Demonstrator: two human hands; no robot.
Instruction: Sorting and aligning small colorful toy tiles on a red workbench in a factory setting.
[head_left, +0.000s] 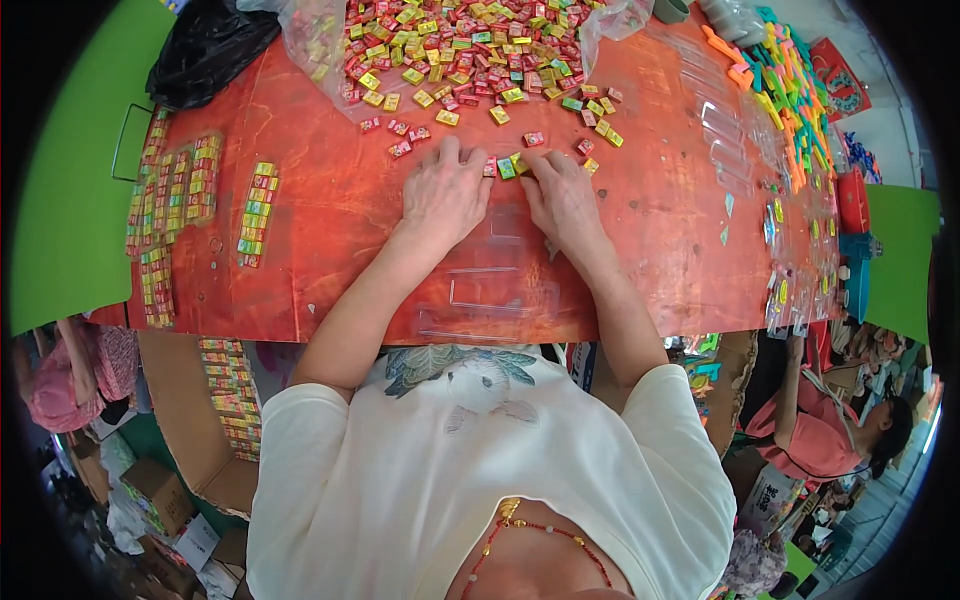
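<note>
Both my hands rest at the middle of the red table [330, 200], below a big heap of tiny boxes. My left hand [445, 195] has its fingers curled, the thumb side against a small red box [490, 167]. My right hand [563, 200] is closed, with its fingertips at a small yellow box [518, 163]. Between these two boxes stands a small green box [506, 168], so the three form a short row from hand to hand. Nearer to me, between my forearms, lie clear plastic trays [485, 290]. My fingers partly hide the row's ends.
The heap of red and yellow boxes [460, 60] spreads over clear plastic at the back. Filled strips of boxes [258, 215] lie at the left, near a black bag [210, 60]. Colourful plastic pieces [790, 90] are piled at the right. Other people [820, 420] sit nearby.
</note>
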